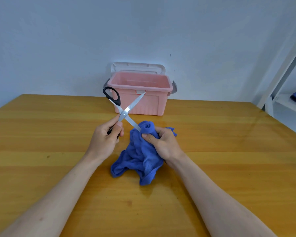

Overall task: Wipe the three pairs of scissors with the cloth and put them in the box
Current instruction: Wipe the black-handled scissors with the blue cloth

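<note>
One pair of scissors (125, 112) is all you can see; the other pairs are out of view. Starting at the left, your left hand (105, 138) is closed around the lower black handle, most of which is buried in your fist, with the thumb lying up beside the pivot. The second handle loop stands free at the far left, and through it you see only the wall and the pink plastic behind. The blades are spread wide in an X: one points far and right, its tip overlapping the front rim of the box (140, 94), though whether it touches is hard to say; the other runs near and right and its tip vanishes into the cloth (140, 156).

That blue cloth sits bunched on the table (41, 142) between your forearms, its top fold wrapped over the blade end. Your right hand (162, 144) is clamped on this upper part, thumb pressing the fabric; its fingers are hidden behind the folds.

Beyond, the pink box stands open at the far edge of the table against the wall, its white lid (138, 67) propped up behind it and partly hidden. From this angle you cannot see its floor.

At the far right, a white shelf frame (280, 74) is cut off by the picture's edge.
</note>
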### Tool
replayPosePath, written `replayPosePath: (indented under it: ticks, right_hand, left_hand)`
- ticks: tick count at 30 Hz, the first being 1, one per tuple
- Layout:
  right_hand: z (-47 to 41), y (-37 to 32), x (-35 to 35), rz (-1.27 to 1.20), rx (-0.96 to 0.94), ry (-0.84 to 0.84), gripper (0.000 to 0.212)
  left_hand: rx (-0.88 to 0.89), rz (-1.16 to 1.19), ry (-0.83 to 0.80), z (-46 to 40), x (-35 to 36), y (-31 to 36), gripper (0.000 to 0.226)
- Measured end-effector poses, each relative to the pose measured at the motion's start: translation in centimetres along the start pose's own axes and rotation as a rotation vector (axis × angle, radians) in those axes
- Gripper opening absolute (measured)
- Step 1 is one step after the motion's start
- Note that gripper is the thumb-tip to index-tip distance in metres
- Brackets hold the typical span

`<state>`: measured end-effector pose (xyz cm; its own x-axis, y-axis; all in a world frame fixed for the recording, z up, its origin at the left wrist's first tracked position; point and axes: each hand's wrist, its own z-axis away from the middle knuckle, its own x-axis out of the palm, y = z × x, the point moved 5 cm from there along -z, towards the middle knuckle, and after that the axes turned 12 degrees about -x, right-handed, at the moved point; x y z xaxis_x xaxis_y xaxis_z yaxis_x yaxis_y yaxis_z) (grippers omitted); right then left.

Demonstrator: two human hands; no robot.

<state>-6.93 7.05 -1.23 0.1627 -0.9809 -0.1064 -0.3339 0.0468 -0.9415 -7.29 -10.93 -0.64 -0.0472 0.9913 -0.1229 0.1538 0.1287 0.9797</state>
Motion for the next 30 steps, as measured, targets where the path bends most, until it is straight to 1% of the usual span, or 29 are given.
replayPosePath:
  ticks: [3,5,7,11,14,16,20,23,26,30]
  right_hand:
    - [-0.3,-0.1,-0.2,0.094,0.007,0.021,0.01]
    - [-0.5,-0.2,-0.4,0.213,0.008,0.024,0.018]
    - [-0.5,-0.2,-0.3,0.261,0.013,0.032,0.027]
    - [-0.2,-0.4,-0.1,0.166,0.003,0.029,0.033]
    - [0.0,-0.3,0.2,0.048,-0.013,0.042,0.029]
    - [0.1,0.0,0.4,0.0,-0.013,0.04,0.026]
    - [0.0,-0.3,0.3,0.03,-0.019,0.064,0.022]
    - [-0.1,-0.7,0.3,0.075,-0.035,0.07,0.021]
    - [0.0,-1.0,0.7,0.08,-0.061,0.035,0.02]
    - [0.3,-0.8,0.8,-0.001,-0.056,0.005,0.017]
  left_hand:
    - [0.032,-0.028,-0.005,0.2,0.1,0.3,0.033]
    - [0.042,-0.024,0.003,0.3,0.1,0.4,0.032]
    - [0.029,-0.009,0.015,0.2,0.0,0.4,0.03]
    - [-0.001,0.047,0.006,0.2,0.1,0.2,0.032]
    - [-0.007,0.085,0.008,0.3,0.1,0.3,0.031]
    - [-0.011,0.063,-0.004,0.3,0.2,0.3,0.034]
    - [0.001,0.024,0.002,0.5,0.3,0.6,0.034]
    - [0.018,0.056,0.025,0.4,0.2,0.8,0.033]
    - [-0.01,0.086,0.035,0.3,-0.1,0.4,0.033]
    - [-0.023,0.071,0.005,0.3,0.0,0.2,0.032]
